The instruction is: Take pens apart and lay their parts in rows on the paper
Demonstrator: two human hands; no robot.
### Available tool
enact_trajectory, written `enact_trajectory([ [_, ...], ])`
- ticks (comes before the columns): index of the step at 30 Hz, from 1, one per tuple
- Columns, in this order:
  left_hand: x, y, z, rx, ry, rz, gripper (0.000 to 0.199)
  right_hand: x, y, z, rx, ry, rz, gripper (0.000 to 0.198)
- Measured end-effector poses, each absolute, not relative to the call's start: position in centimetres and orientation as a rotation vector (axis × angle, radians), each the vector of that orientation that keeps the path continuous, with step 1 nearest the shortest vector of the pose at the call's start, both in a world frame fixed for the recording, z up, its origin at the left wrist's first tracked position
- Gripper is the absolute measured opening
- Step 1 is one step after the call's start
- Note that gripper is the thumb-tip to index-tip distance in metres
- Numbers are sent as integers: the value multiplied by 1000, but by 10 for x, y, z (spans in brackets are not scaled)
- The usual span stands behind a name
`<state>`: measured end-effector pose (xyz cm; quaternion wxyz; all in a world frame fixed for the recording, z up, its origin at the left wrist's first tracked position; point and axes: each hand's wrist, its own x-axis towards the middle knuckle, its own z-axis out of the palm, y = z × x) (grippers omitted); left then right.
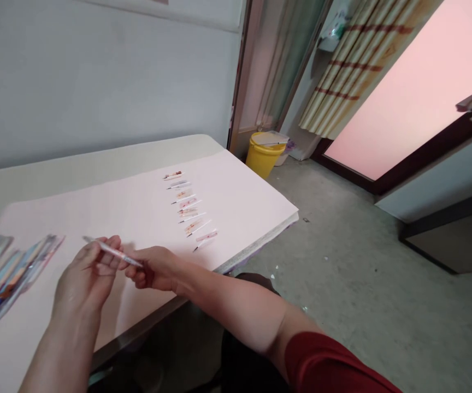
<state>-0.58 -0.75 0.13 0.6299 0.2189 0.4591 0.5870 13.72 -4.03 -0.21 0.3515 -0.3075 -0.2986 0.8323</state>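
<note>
A slim white pen (115, 251) with reddish marks slants between my two hands above the table. My left hand (90, 267) grips it with thumb and fingers near its grey end. The other end is in my right hand (149, 267), whose fingers are curled around it. Several white pens with dark tips lie in a row on the pale paper, among them a near one (206, 239), each beside or on a small pinkish or brownish item too small to name. To the left lies a blurred pile of coloured pens or brushes (18, 278), partly in clear packaging.
Pale paper (244, 191) covers much of the table, which stands against a white wall. A yellow bucket (263, 155) is on the floor past the table's far right corner. A curtain (342, 71) hangs by the door at right.
</note>
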Motion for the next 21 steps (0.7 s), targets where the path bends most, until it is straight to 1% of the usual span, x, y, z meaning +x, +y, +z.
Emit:
enact_trajectory([
  [2,-6,-3,-1,519,1062,1352,9,139,-37,-2,-949,-908,1954,25],
  [5,-7,2,-7,528,1053,1347,11,142,-36,0,-1265,-1201,1466,21],
  [6,-7,3,-8,534,1052,1342,11,144,-36,1,-1318,-1258,1353,21],
  [7,-8,4,-9,538,1052,1342,11,146,-35,0,-1328,-1269,1328,21],
  [8,-8,5,-10,539,1052,1340,11,147,-33,-1,-1297,-1230,1403,24],
  [9,-9,6,-10,542,1054,1336,12,148,-32,-3,-1228,-1144,1567,30],
  [11,-9,7,-8,545,1071,1333,13,149,-28,-9,-1012,-876,1997,45],
  [12,-9,7,-7,543,1082,1328,13,150,-27,-12,-909,-742,2155,48],
  [13,-9,7,-6,540,1093,1324,13,149,-26,-14,-843,-658,2232,45],
  [14,-10,7,-5,534,1101,1317,12,149,-26,-15,-826,-639,2229,38],
  [15,-11,7,-5,526,1106,1311,12,148,-26,-14,-858,-681,2151,28],
  [17,-14,8,-6,511,1115,1297,12,146,-29,-10,-1023,-888,1853,13],
  [19,-17,10,-11,519,1135,1305,13,144,-31,-5,-1185,-1095,1550,10],
  [20,-18,11,-14,531,1144,1309,14,144,-31,-4,-1215,-1146,1489,12],
  [21,-19,13,-17,547,1150,1310,15,143,-30,-4,-1204,-1144,1516,16],
])
